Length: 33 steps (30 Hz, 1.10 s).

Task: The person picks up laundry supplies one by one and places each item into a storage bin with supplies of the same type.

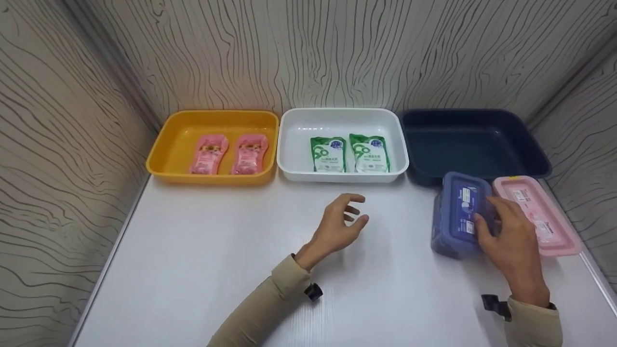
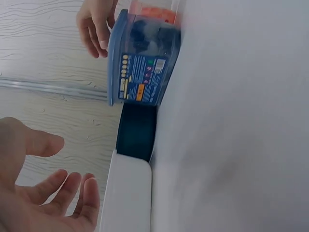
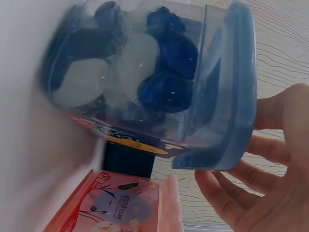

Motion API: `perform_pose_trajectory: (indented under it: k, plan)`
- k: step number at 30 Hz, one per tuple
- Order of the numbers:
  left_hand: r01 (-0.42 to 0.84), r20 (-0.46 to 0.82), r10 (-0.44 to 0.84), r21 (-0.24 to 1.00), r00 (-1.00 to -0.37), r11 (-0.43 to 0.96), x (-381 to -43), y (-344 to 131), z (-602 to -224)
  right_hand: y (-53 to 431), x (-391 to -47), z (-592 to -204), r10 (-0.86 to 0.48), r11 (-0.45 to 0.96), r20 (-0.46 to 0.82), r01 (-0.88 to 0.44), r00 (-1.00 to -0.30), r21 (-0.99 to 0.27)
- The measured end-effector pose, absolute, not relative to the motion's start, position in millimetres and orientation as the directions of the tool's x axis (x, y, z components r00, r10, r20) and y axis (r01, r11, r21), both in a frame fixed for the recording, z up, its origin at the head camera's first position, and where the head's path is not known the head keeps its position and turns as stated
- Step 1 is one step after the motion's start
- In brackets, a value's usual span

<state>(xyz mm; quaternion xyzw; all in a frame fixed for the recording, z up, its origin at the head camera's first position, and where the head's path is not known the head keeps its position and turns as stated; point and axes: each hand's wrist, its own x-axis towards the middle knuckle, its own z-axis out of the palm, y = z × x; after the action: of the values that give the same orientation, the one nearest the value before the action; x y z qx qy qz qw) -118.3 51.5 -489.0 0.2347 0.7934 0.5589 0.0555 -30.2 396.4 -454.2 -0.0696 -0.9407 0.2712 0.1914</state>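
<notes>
My right hand [image 1: 513,241] is at the lid of a clear box with a blue lid [image 1: 466,207], its fingers loosely bent and not wrapped round the box. In the right wrist view the fingertips come right up to the lid's edge. Dark blue and whitish pods [image 3: 140,63] fill this box, which stands on the table. Just right of it is a box with a pink lid [image 1: 554,236], partly hidden by the hand. My left hand [image 1: 337,226] hovers over the table in front of the white tray [image 1: 342,177], fingers loosely curved, holding nothing.
Two pink pouches [image 1: 249,154] lie in the yellow tray [image 1: 212,179] at the left. In the white tray are two green-and-white pouches [image 1: 370,153]. Behind the boxes stands a dark blue tray [image 1: 462,140]. Wood-patterned panels [image 1: 337,53] enclose the back and sides.
</notes>
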Motion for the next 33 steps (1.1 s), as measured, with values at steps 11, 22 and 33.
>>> perform_pose_trajectory:
  k: [11,22,33]
  plan:
    - [0.252,0.130,0.569,0.957,-0.812,0.142,-104.6,116.3,-488.4,398.7,-26.3,-458.0,0.353,0.784,0.228,0.154,-0.907,-0.601]
    - [0.100,0.020,0.555,0.988,-0.832,0.115,-89.8,175.2,-490.5,417.3,-12.1,-468.4,0.446,0.638,-0.024,0.336,-0.895,-0.693]
    - [0.009,-0.062,0.527,0.991,-0.848,0.131,-87.1,199.2,-488.5,423.8,-16.4,-473.3,0.355,0.398,-0.270,0.405,-0.895,-0.823]
